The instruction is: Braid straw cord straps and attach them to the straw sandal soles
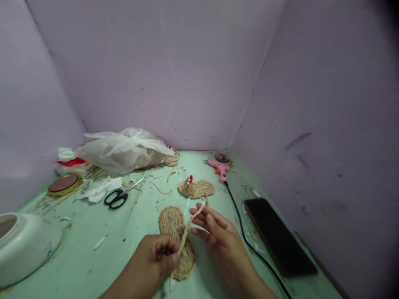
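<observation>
A braided straw cord point(187, 233) runs slantwise between my two hands. My left hand point(158, 253) pinches its lower part between thumb and curled fingers. At the upper end, near a whitish tip, my right hand point(222, 234) has the cord at its fingertips, the fingers partly stretched. Below the cord lies a sole-shaped piece of coiled straw braid point(171, 218), partly covered by my left hand and the cord. Farther back is a second sole-shaped straw piece point(201, 189), with red and white beads point(190, 179) on it.
A pink glue gun point(220, 169) lies at the back, its black cable point(238, 211) running forward past a dark phone point(279, 236). Black-handled scissors point(120, 197), a roll of tape point(64, 184) and a plastic bag point(124, 149) are at left. A white rounded container point(28, 249) stands front left.
</observation>
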The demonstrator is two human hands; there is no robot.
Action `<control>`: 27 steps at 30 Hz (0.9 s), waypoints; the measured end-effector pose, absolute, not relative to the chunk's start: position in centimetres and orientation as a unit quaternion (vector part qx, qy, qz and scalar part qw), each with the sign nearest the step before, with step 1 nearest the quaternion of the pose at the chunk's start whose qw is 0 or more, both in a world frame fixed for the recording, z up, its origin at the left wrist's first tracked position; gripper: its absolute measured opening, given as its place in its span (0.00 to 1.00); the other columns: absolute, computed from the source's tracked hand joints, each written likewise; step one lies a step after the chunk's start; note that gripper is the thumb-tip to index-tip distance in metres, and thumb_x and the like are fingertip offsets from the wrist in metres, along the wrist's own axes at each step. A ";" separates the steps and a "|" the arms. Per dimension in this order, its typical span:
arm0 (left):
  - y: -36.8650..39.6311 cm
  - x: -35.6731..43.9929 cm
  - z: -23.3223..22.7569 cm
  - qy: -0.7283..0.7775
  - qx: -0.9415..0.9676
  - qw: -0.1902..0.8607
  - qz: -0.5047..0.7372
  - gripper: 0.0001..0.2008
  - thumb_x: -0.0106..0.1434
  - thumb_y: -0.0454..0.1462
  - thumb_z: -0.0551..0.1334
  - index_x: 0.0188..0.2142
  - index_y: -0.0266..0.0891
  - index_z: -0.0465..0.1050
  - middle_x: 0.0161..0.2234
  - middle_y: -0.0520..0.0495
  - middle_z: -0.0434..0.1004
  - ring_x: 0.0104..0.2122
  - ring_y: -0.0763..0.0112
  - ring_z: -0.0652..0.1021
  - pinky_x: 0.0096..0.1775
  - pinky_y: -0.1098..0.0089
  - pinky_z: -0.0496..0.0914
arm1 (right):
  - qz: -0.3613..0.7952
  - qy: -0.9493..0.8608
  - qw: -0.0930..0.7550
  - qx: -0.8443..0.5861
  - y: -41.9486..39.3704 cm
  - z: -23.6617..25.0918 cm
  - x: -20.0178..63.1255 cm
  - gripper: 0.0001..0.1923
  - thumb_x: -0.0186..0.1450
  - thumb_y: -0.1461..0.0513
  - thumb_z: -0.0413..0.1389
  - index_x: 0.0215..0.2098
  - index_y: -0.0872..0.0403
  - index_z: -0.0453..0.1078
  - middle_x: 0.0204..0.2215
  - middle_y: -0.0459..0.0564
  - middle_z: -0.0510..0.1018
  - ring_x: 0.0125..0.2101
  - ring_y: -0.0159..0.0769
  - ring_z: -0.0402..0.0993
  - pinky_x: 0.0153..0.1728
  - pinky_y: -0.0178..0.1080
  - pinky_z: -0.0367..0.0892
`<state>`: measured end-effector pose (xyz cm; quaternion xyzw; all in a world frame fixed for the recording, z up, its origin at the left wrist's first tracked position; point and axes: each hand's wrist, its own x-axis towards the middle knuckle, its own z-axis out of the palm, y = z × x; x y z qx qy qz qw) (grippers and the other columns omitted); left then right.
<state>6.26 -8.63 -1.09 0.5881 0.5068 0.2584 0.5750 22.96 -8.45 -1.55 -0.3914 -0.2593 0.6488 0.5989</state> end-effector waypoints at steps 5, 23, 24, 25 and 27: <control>-11.3 6.8 -3.7 0.480 0.548 0.638 0.247 0.12 0.47 0.43 0.60 0.21 0.36 0.62 0.15 0.54 0.61 0.16 0.78 0.61 0.20 0.75 0.53 | 0.686 -0.280 0.561 -0.370 -9.2 -1.2 22.1 0.16 0.49 0.57 0.65 0.32 0.60 0.75 0.25 0.53 0.79 0.24 0.32 0.73 0.29 0.35 0.67; -10.1 5.7 -2.5 0.472 0.424 0.654 0.412 0.14 0.46 0.42 0.67 0.28 0.33 0.71 0.14 0.53 0.68 0.14 0.81 0.63 0.18 0.78 0.55 | 0.770 -0.271 0.419 -0.399 -10.7 -2.4 20.3 0.11 0.46 0.61 0.64 0.20 0.61 0.70 0.14 0.46 0.73 0.12 0.24 0.66 0.12 0.27 0.65; -10.1 5.8 -2.6 0.470 0.416 0.660 0.412 0.14 0.45 0.42 0.67 0.28 0.33 0.71 0.14 0.54 0.68 0.14 0.82 0.62 0.18 0.78 0.53 | 0.774 -0.269 0.411 -0.400 -10.7 -2.5 20.3 0.11 0.47 0.61 0.64 0.21 0.61 0.70 0.14 0.46 0.73 0.12 0.24 0.66 0.12 0.27 0.65; -10.2 5.8 -2.7 0.469 0.410 0.663 0.415 0.14 0.45 0.42 0.67 0.28 0.33 0.72 0.13 0.54 0.67 0.14 0.82 0.62 0.18 0.78 0.52 | 0.777 -0.268 0.403 -0.402 -10.7 -2.6 20.3 0.11 0.47 0.61 0.64 0.21 0.61 0.70 0.15 0.46 0.73 0.12 0.24 0.66 0.12 0.27 0.65; -10.2 5.7 -2.8 0.469 0.403 0.663 0.422 0.14 0.44 0.41 0.68 0.27 0.33 0.71 0.13 0.55 0.66 0.14 0.82 0.61 0.18 0.78 0.52 | 0.783 -0.266 0.389 -0.405 -10.8 -2.7 20.3 0.11 0.46 0.61 0.65 0.21 0.61 0.70 0.15 0.46 0.73 0.12 0.23 0.66 0.12 0.26 0.65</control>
